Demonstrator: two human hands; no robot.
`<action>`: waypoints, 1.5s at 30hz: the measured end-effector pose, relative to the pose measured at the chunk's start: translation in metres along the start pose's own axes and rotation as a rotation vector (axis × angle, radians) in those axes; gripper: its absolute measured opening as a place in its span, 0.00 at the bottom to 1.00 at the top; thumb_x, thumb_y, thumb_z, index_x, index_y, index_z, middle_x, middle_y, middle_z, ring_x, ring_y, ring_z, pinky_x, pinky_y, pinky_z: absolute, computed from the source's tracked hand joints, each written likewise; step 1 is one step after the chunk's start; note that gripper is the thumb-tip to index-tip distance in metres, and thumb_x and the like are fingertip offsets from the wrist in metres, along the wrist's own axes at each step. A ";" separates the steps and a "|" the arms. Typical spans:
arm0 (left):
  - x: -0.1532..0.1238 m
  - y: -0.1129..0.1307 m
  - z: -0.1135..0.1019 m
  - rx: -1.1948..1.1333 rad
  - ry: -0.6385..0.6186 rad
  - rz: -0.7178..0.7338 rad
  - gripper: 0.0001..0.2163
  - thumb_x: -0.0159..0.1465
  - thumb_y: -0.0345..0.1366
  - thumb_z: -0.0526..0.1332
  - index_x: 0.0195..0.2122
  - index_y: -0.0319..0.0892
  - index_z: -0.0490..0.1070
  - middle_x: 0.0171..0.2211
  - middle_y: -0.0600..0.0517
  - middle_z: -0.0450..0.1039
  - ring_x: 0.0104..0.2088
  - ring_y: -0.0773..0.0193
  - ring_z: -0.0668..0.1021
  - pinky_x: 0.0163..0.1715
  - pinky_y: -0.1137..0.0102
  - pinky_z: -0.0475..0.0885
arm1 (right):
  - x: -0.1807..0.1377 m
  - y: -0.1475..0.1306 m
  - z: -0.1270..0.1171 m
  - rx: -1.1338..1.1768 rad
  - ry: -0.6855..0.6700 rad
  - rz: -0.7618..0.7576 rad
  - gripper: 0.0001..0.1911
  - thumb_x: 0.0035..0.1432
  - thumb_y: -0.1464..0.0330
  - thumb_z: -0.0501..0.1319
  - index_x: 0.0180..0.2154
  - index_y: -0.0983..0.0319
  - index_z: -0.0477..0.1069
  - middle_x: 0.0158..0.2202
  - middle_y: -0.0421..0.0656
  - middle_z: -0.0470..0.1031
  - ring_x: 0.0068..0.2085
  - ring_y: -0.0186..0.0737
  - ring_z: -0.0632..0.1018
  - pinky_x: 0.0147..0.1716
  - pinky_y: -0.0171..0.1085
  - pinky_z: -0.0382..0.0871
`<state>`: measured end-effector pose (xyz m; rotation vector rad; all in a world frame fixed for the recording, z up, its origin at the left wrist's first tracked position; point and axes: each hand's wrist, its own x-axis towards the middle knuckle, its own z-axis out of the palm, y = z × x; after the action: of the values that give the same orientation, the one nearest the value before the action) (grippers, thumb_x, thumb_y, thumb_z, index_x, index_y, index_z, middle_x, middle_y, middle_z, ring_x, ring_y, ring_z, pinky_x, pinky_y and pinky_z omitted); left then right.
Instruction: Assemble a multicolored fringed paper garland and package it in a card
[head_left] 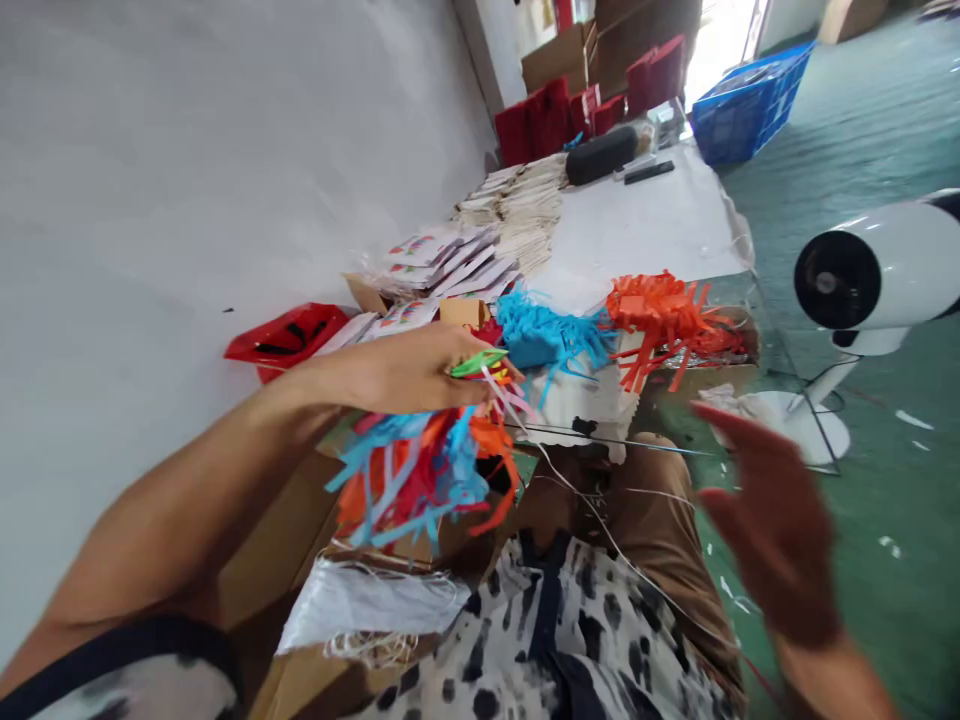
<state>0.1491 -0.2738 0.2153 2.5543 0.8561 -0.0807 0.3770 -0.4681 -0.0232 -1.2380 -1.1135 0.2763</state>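
Note:
My left hand (427, 365) is closed around a bunch of fringed paper tassels (420, 470) in blue, orange, red and white, with a green piece at the fingers. A white string (577, 490) trails from this hand down across the lap. From beside the same hand, a long thin needle-like rod (615, 440) points to the right. My right hand (780, 520), smeared by motion, is at the right above the floor, thumb and fingers apart, with nothing visible in it. On the table edge are a blue fringed bundle (555, 335) and an orange one (660, 315).
Stacks of printed cards (442, 265) and pale paper pieces (525, 215) lie along the wall. A red bag (292, 335) is at the left. White strings (375, 610) rest on cardboard near the lap. A white lamp-like device (877, 270) and blue crate (750, 105) stand right.

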 end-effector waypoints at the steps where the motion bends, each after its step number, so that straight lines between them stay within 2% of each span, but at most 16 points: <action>1: 0.005 0.006 0.007 -0.032 -0.090 0.048 0.13 0.66 0.39 0.66 0.50 0.45 0.83 0.38 0.52 0.82 0.42 0.59 0.81 0.46 0.68 0.74 | 0.001 -0.006 0.014 0.092 -0.150 0.025 0.36 0.68 0.54 0.66 0.72 0.51 0.59 0.71 0.51 0.65 0.71 0.58 0.67 0.70 0.65 0.61; 3: 0.015 0.011 0.017 -0.118 -0.222 0.150 0.13 0.68 0.39 0.65 0.51 0.44 0.82 0.42 0.50 0.83 0.43 0.59 0.82 0.45 0.68 0.75 | 0.006 -0.011 0.046 0.234 -0.418 0.070 0.39 0.67 0.53 0.66 0.73 0.45 0.56 0.73 0.47 0.63 0.74 0.56 0.63 0.72 0.64 0.60; 5: 0.021 0.007 0.025 -0.202 -0.250 0.202 0.15 0.70 0.41 0.64 0.54 0.44 0.81 0.47 0.49 0.83 0.45 0.57 0.82 0.46 0.67 0.75 | 0.009 -0.007 0.074 0.296 -0.552 0.101 0.36 0.68 0.53 0.66 0.72 0.42 0.58 0.70 0.43 0.68 0.71 0.53 0.68 0.69 0.63 0.67; 9: 0.023 -0.019 0.044 -0.303 -0.285 0.179 0.21 0.68 0.40 0.67 0.61 0.44 0.75 0.56 0.46 0.80 0.54 0.54 0.81 0.54 0.62 0.75 | 0.003 0.010 0.096 0.367 -0.608 0.154 0.31 0.71 0.56 0.63 0.71 0.40 0.58 0.67 0.41 0.72 0.62 0.48 0.79 0.57 0.55 0.81; 12: 0.020 -0.042 0.058 -0.355 -0.256 0.155 0.31 0.63 0.38 0.70 0.68 0.45 0.68 0.64 0.44 0.74 0.60 0.51 0.78 0.58 0.60 0.73 | 0.002 0.009 0.089 0.097 -0.459 0.107 0.33 0.69 0.57 0.65 0.71 0.45 0.60 0.73 0.45 0.63 0.69 0.54 0.71 0.64 0.60 0.73; 14: 0.018 -0.055 0.066 -0.362 -0.203 0.152 0.39 0.61 0.38 0.72 0.73 0.46 0.61 0.70 0.43 0.67 0.66 0.48 0.74 0.62 0.57 0.71 | 0.004 -0.001 0.081 -0.128 -0.228 0.049 0.31 0.68 0.59 0.65 0.69 0.49 0.63 0.72 0.48 0.62 0.72 0.58 0.66 0.70 0.66 0.63; 16: 0.016 -0.063 0.075 -0.367 -0.167 0.148 0.43 0.60 0.38 0.73 0.75 0.46 0.57 0.72 0.42 0.63 0.68 0.45 0.71 0.64 0.56 0.69 | 0.006 -0.017 0.078 -0.239 -0.026 -0.002 0.27 0.69 0.62 0.64 0.67 0.52 0.65 0.69 0.51 0.65 0.71 0.58 0.66 0.70 0.66 0.60; 18: 0.016 -0.068 0.083 -0.397 -0.167 0.125 0.46 0.60 0.38 0.73 0.77 0.44 0.52 0.69 0.41 0.68 0.64 0.46 0.75 0.60 0.58 0.72 | 0.004 -0.031 0.084 -0.215 -0.046 -0.015 0.27 0.70 0.64 0.62 0.67 0.53 0.63 0.66 0.51 0.69 0.68 0.57 0.70 0.68 0.62 0.65; 21: 0.017 -0.074 0.095 -0.490 -0.229 0.125 0.49 0.63 0.37 0.71 0.79 0.42 0.43 0.52 0.45 0.81 0.47 0.55 0.82 0.49 0.64 0.75 | -0.001 -0.039 0.106 -0.123 -0.326 0.025 0.27 0.70 0.64 0.63 0.67 0.54 0.62 0.61 0.51 0.75 0.61 0.55 0.77 0.61 0.55 0.73; 25: 0.016 -0.087 0.109 -0.557 -0.258 0.162 0.49 0.66 0.39 0.69 0.79 0.42 0.36 0.36 0.54 0.78 0.33 0.65 0.77 0.36 0.70 0.72 | -0.006 -0.027 0.125 -0.102 -0.403 0.064 0.13 0.72 0.66 0.59 0.57 0.56 0.70 0.46 0.47 0.81 0.48 0.49 0.82 0.51 0.49 0.77; 28: 0.014 -0.097 0.120 -0.570 -0.277 0.121 0.53 0.63 0.40 0.71 0.79 0.43 0.35 0.37 0.53 0.78 0.33 0.63 0.78 0.35 0.70 0.72 | -0.005 -0.017 0.119 -0.102 -0.373 0.083 0.07 0.74 0.66 0.56 0.46 0.56 0.73 0.40 0.44 0.79 0.42 0.45 0.81 0.47 0.46 0.76; 31: 0.016 -0.104 0.135 -0.592 -0.216 0.115 0.55 0.56 0.38 0.76 0.79 0.48 0.44 0.49 0.48 0.80 0.47 0.54 0.80 0.48 0.62 0.76 | -0.004 -0.011 0.109 -0.003 -0.314 0.264 0.12 0.76 0.62 0.53 0.39 0.56 0.69 0.30 0.40 0.72 0.31 0.40 0.74 0.30 0.38 0.69; 34: 0.019 -0.107 0.148 -0.651 -0.188 0.151 0.53 0.53 0.35 0.77 0.77 0.49 0.52 0.59 0.46 0.76 0.59 0.49 0.76 0.60 0.57 0.72 | -0.003 -0.009 0.102 0.008 -0.363 0.303 0.13 0.76 0.59 0.53 0.38 0.56 0.69 0.30 0.40 0.69 0.30 0.39 0.71 0.29 0.38 0.66; 36: 0.020 -0.108 0.152 -0.730 -0.227 0.146 0.51 0.56 0.34 0.75 0.78 0.46 0.50 0.55 0.46 0.77 0.57 0.51 0.78 0.59 0.58 0.73 | 0.000 -0.008 0.097 -0.054 -0.417 0.240 0.12 0.74 0.60 0.54 0.39 0.57 0.70 0.33 0.41 0.70 0.33 0.40 0.72 0.32 0.39 0.67; 40: 0.018 -0.113 0.153 -0.850 -0.278 0.092 0.51 0.58 0.33 0.73 0.78 0.40 0.44 0.43 0.50 0.78 0.41 0.60 0.80 0.46 0.64 0.75 | 0.011 -0.008 0.089 -0.127 -0.496 0.153 0.08 0.71 0.61 0.58 0.43 0.57 0.70 0.40 0.43 0.72 0.38 0.42 0.74 0.36 0.40 0.69; 45: 0.020 -0.113 0.156 -0.704 -0.194 0.138 0.51 0.60 0.36 0.72 0.79 0.41 0.42 0.37 0.53 0.78 0.37 0.62 0.78 0.43 0.66 0.73 | 0.019 -0.007 0.098 -0.249 -0.623 0.077 0.16 0.68 0.52 0.62 0.46 0.57 0.73 0.39 0.44 0.77 0.38 0.44 0.76 0.37 0.41 0.69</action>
<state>0.1124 -0.2493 0.0268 1.8967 0.5082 0.0157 0.3057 -0.3976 -0.0159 -1.4625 -1.6724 0.6261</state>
